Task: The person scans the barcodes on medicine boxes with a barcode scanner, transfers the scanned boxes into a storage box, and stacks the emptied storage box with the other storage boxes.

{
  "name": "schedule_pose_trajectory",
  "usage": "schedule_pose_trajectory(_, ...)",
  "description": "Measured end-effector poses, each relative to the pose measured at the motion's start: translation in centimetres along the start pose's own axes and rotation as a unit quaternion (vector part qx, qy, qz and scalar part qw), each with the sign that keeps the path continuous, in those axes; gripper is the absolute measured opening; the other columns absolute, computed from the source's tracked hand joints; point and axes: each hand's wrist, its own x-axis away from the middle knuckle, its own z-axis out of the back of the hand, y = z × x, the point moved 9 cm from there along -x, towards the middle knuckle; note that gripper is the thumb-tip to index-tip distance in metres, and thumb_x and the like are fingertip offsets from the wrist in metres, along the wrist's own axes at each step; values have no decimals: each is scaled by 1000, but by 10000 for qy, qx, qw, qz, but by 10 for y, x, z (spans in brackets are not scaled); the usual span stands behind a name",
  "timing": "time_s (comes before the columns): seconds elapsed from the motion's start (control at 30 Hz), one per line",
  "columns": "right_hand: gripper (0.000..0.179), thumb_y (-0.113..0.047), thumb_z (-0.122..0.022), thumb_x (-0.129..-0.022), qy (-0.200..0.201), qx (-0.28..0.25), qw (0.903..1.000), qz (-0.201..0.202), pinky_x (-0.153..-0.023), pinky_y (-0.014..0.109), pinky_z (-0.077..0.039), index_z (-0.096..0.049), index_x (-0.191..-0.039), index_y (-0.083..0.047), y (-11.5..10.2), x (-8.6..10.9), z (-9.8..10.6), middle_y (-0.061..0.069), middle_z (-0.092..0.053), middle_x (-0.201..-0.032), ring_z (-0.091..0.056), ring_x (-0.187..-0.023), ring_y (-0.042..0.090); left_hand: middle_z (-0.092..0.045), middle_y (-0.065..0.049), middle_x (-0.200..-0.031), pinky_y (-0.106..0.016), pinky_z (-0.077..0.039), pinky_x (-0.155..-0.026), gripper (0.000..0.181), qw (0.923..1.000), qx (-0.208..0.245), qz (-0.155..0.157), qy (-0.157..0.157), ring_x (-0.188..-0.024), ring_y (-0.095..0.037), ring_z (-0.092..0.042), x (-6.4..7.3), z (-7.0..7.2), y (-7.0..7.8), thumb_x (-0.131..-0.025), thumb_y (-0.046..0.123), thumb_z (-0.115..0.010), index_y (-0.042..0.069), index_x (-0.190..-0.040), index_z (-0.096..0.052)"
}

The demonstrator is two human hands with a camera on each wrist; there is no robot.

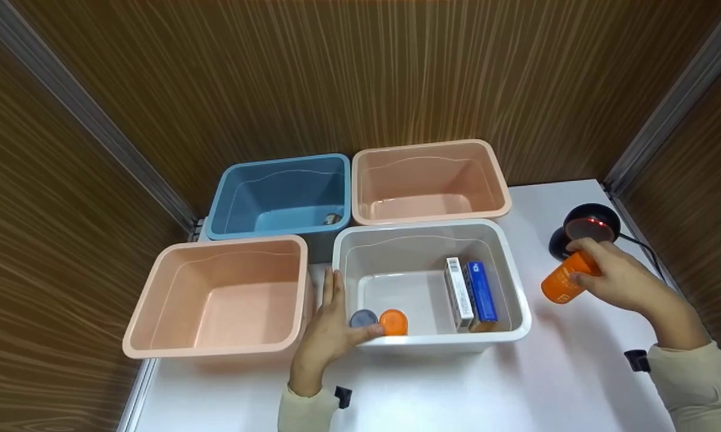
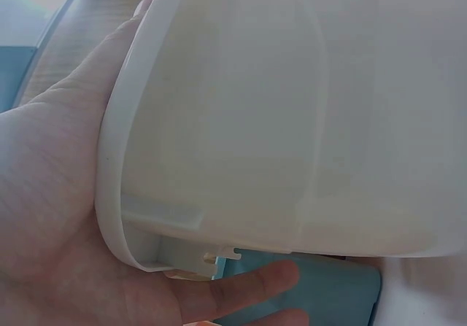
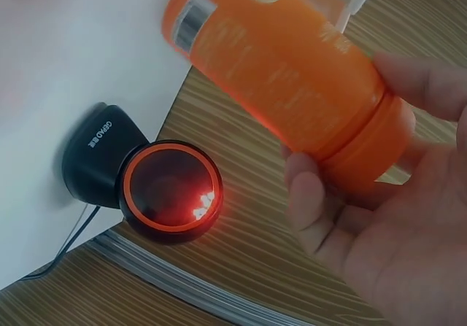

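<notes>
My right hand [image 1: 621, 276] grips an orange bottle [image 1: 567, 279] around its cap end, tilted in the air in front of a black barcode scanner [image 1: 589, 225]. In the right wrist view the bottle [image 3: 284, 71] shows pale print and a silver patch, and the scanner face [image 3: 171, 187] glows red. My left hand [image 1: 327, 330] rests against the near left corner of a white bin [image 1: 507, 264], its fingers straight along the side and its thumb by the front rim. Inside that bin are a grey round lid [image 1: 363, 318], an orange round lid [image 1: 393, 323], a white box [image 1: 458, 294] and a blue box [image 1: 481, 291].
A pink bin [image 1: 216, 353] stands left of the white one. Behind are a blue bin [image 1: 276, 231] with a small jar [image 1: 332, 219] in it and another pink bin [image 1: 432, 217]. The scanner's cable [image 1: 648, 249] runs along the right table edge. Wood-patterned panels [image 1: 336, 72] enclose the table.
</notes>
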Motion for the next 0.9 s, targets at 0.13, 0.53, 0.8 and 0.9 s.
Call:
schedule_pose_trajectory(0.13,52,-4,-72,-87,93,151,9996,240,-71,51,-49,-52,-135,-6,-3,1,7,32,-51,-118,-57,-91,40,13,-11,-168,-56,-40,-106,134,10000,59,-12,-6,-142,-49,-28,1,0,0,-72,59,-85,2,-161,-2)
schedule_pose_trajectory(0.53,45,4,-70,-83,258,583,9974,346,-72,60,-47,-59,-124,-10,3,5,14,30,-53,-115,-58,-91,47,14,-10,-168,-56,-38,-107,132,9999,101,-120,21,-143,-50,-27,1,0,2,-73,58,-84,2,-161,-3)
schedule_pose_trajectory(0.8,23,-24,-67,-99,-46,424,9991,-51,-67,48,-45,-59,-118,-13,8,7,15,29,-47,-119,-56,-89,44,16,-9,-167,-58,-37,-107,134,10000,67,-42,32,-144,-50,-22,2,1,1,-72,60,-84,3,-162,-2)
schedule_pose_trajectory(0.9,18,-20,-65,-100,43,493,9988,-20,-69,51,-47,-60,-116,-12,6,7,16,27,-49,-118,-55,-91,45,15,-10,-167,-59,-37,-107,134,9999,75,-63,32,-143,-50,-25,2,1,1,-73,60,-84,3,-161,-2)
